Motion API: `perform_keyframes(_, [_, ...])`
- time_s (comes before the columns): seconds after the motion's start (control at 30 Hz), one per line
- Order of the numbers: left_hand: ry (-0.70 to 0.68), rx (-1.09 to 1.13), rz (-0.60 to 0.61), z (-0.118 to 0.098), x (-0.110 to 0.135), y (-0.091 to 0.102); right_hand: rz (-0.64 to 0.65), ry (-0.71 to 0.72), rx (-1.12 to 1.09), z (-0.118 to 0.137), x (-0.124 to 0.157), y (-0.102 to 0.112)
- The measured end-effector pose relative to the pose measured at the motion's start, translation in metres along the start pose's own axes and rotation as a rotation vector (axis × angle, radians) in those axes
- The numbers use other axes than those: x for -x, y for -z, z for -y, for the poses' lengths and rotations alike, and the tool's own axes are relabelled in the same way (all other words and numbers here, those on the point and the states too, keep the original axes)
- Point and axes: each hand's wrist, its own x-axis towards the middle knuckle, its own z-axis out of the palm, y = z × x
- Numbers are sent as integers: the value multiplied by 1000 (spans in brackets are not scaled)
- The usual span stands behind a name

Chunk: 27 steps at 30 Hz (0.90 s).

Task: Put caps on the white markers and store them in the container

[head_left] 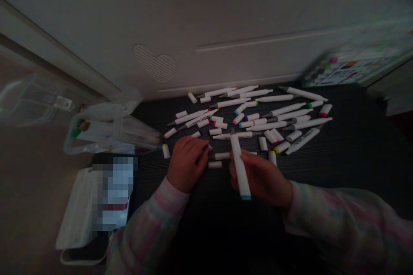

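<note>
Nearest: 1 white case (pixel 75 212) is lying at lower left, beside the black desk (pixel 206 219). We're gripping 1 marker (pixel 240 165) in the right hand (pixel 266 176), fingers closed round it, nib pointing away from us, teal end toward us. Our left hand (pixel 184 161) is curling over 1 purple-edged cap (pixel 205 147); can't tell if it's pinched. Beyond, we're seeing at least 12 loose markers and 12 caps, overlapping, no exact count. 1 clear box (pixel 121 116) at left is holding several more. Far right, 1 pack (pixel 351 66) is standing; 1 heart (pixel 155 62) is showing on the wall (pixel 245 13).
</note>
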Motion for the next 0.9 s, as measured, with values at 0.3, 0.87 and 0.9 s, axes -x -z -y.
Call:
perform_keyframes(0.3, [-4, -62, -4, -1, -1, 0, 19, 79, 190, -8, 1, 4])
perform_keyframes(0.87, [195, -4, -150, -2, 0, 8, -8, 69, 166, -8, -1, 4])
perform_keyframes(0.9, [179, -6, -153, -3, -1, 8, -6, 69, 173, -8, -1, 3])
